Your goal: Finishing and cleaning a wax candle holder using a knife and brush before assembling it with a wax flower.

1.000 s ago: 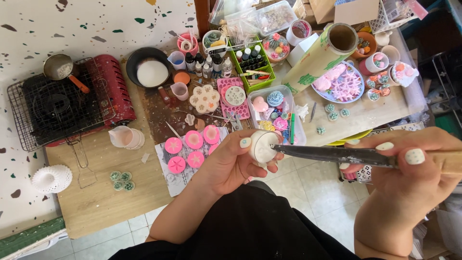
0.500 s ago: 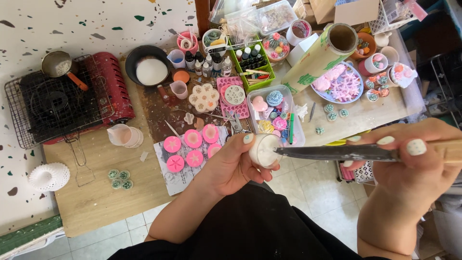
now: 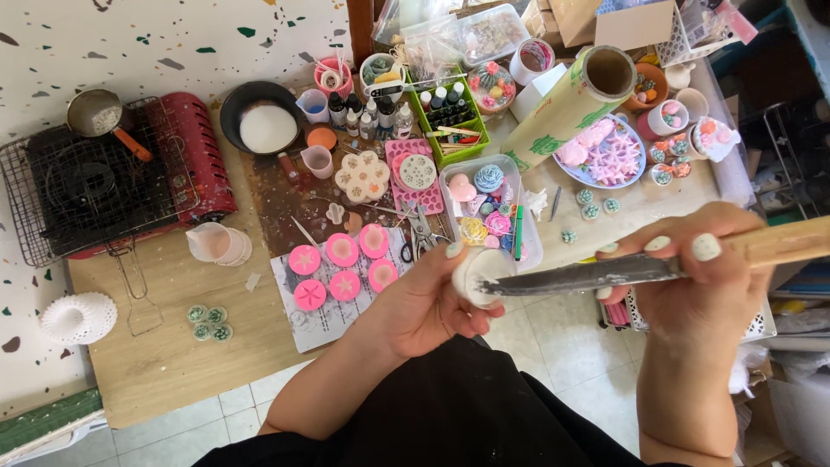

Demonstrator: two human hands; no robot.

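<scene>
My left hand (image 3: 428, 303) holds a small round white piece (image 3: 477, 273) just above my lap, below the table's front edge. My right hand (image 3: 692, 277) grips a wooden-handled knife (image 3: 605, 273) whose grey blade lies flat against the white piece. On the table in front of the left hand, several pink round moulds (image 3: 342, 266) rest on a sheet of paper. A clear plastic box (image 3: 488, 207) of small coloured pieces stands just beyond the white piece.
A red portable stove (image 3: 112, 182) with a wire rack and a small pan stands at the left. A black bowl of white powder (image 3: 266, 126), small cups, a green tray of bottles (image 3: 445, 112), a large film roll (image 3: 571, 104) and a plate of pink shapes (image 3: 601, 151) crowd the back.
The knife blade has slid a little across the white piece, and my left hand has turned the piece slightly. The hands stay in the same place.
</scene>
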